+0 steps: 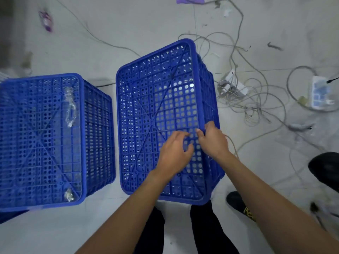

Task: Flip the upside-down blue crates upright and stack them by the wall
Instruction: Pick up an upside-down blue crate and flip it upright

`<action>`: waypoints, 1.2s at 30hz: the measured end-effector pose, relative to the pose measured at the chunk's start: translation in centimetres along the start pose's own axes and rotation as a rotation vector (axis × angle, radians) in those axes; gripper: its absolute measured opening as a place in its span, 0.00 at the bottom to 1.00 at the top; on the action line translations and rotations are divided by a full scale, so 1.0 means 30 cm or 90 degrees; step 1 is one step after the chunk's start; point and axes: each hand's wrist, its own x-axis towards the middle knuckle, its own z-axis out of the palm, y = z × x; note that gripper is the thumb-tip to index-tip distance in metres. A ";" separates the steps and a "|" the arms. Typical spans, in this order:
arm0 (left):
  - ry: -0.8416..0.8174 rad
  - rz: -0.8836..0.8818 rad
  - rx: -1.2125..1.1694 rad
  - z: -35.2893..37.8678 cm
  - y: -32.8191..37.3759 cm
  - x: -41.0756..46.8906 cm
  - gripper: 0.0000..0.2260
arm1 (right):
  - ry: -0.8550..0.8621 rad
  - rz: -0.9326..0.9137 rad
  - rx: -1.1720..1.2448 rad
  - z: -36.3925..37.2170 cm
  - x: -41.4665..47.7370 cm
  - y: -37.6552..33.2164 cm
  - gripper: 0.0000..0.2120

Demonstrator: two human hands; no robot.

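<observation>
Two blue perforated crates stand upside down on the grey floor, bases facing up. The right crate (157, 110) is straight in front of me. My right hand (212, 140) grips the right edge of its base, fingers curled over the rim. My left hand (174, 153) rests on the base just left of that, fingers apart and bent, holding nothing. The left crate (42, 138) stands apart from the right one, with crumpled clear plastic (70, 107) lying on its base.
A tangle of white cables (253, 99) with a plug block (233, 85) and a power strip (321, 92) lies on the floor to the right. My legs and a black shoe (236, 202) are below the right crate. Purple litter (46, 20) lies at far left.
</observation>
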 end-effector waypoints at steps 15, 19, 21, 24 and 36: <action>0.170 -0.095 -0.020 -0.021 -0.089 -0.111 0.17 | -0.137 -0.029 0.243 -0.006 -0.049 -0.197 0.18; 0.188 -0.161 -0.070 -0.069 -0.149 -0.151 0.17 | 0.036 0.049 0.099 0.012 0.011 -0.021 0.16; 0.221 -0.211 -0.106 -0.095 -0.179 -0.177 0.19 | 0.050 0.085 0.045 0.030 0.022 0.075 0.20; 0.250 -0.272 -0.118 -0.135 -0.245 -0.197 0.21 | 0.048 0.153 0.016 0.061 0.043 0.195 0.29; 0.132 -0.371 -0.068 -0.275 -0.455 -0.158 0.17 | -0.160 0.415 0.483 0.232 -0.054 0.181 0.41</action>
